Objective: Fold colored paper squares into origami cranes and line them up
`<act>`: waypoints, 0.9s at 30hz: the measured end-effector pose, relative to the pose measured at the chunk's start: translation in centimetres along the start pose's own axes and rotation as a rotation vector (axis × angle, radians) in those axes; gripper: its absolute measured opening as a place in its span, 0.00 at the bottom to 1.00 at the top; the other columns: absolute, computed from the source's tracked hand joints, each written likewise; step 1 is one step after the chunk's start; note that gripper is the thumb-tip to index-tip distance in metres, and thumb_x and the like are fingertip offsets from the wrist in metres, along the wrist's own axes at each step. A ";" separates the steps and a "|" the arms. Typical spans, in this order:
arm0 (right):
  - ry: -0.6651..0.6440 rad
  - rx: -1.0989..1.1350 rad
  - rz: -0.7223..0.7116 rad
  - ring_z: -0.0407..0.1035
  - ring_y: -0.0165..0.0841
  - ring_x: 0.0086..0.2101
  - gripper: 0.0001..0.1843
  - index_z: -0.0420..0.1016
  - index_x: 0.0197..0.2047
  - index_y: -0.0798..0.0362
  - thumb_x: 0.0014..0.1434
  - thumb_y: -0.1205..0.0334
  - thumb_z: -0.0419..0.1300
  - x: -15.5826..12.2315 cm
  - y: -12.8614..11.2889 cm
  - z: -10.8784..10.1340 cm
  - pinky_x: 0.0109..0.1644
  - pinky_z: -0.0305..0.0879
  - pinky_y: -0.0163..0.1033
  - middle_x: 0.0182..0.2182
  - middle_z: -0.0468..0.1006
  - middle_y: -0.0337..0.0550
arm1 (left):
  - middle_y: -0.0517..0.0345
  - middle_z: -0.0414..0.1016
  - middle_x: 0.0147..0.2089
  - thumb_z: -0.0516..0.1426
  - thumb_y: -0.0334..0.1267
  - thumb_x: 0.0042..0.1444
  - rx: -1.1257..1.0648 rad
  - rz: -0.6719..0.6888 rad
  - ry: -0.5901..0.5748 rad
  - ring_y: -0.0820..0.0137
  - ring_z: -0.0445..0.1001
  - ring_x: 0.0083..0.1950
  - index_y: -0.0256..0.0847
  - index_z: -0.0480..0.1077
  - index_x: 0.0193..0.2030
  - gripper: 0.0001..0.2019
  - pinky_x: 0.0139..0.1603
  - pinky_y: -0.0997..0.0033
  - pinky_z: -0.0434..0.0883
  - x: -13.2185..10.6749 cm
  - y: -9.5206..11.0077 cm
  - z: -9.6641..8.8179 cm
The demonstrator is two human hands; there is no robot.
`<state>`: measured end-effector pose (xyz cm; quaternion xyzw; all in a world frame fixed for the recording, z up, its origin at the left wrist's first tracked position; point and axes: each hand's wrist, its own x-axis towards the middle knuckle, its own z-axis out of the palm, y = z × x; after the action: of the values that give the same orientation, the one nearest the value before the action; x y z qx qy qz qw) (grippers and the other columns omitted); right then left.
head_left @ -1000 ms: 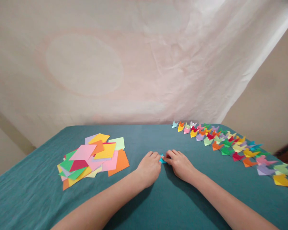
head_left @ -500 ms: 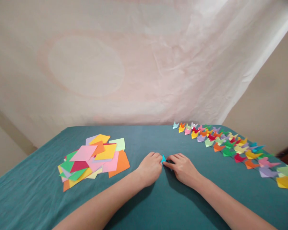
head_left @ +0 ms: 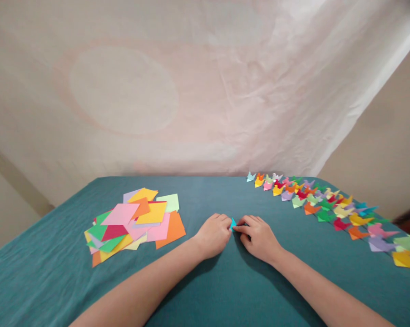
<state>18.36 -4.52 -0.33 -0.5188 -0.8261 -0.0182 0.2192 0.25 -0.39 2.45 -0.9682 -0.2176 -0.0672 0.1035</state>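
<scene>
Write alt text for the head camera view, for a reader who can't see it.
A person's left hand holds a small blue paper over a teal-covered table while the right hand touches it. Loose colored sheets lie piled at left; many folded paper birds stand in rows at right.

Sheets (head_left: 133, 223) left, paper piece (head_left: 233, 223) centre, paper birds (head_left: 325, 216) right

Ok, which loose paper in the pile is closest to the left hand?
The orange sheet at the right edge of the pile. Its corner reaches closest to the left hand; the other orange pieces lie farther left.
</scene>
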 end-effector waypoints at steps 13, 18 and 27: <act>0.108 0.157 0.156 0.65 0.37 0.38 0.07 0.70 0.36 0.51 0.55 0.58 0.58 0.4 1.4 2.0 0.43 0.60 0.42 0.36 0.72 0.44 | 0.55 0.70 0.37 0.52 0.29 0.54 -0.227 -0.091 0.099 0.66 0.66 0.42 0.40 0.72 0.34 0.07 0.42 0.67 0.62 -0.3 -1.1 1.9; 0.105 0.196 0.158 0.66 0.37 0.38 0.06 0.71 0.34 0.51 0.55 0.58 0.59 0.4 1.5 2.0 0.43 0.60 0.42 0.36 0.72 0.44 | 0.55 0.68 0.38 0.52 0.27 0.47 -0.389 -0.232 0.174 0.66 0.66 0.42 0.40 0.67 0.36 0.09 0.43 0.67 0.64 -0.4 -1.3 2.4; 0.115 0.266 0.162 0.66 0.36 0.38 0.04 0.71 0.33 0.51 0.54 0.60 0.59 0.4 1.7 2.0 0.43 0.60 0.43 0.36 0.72 0.43 | 0.52 0.66 0.43 0.55 0.43 0.53 -0.457 -0.363 0.245 0.62 0.64 0.47 0.40 0.65 0.41 0.12 0.48 0.62 0.63 -0.4 -1.4 2.8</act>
<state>18.96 -2.91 -2.36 -0.5482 -0.7627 0.0792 0.3338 -0.44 1.32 -0.09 -0.8966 -0.3519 -0.2477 -0.1050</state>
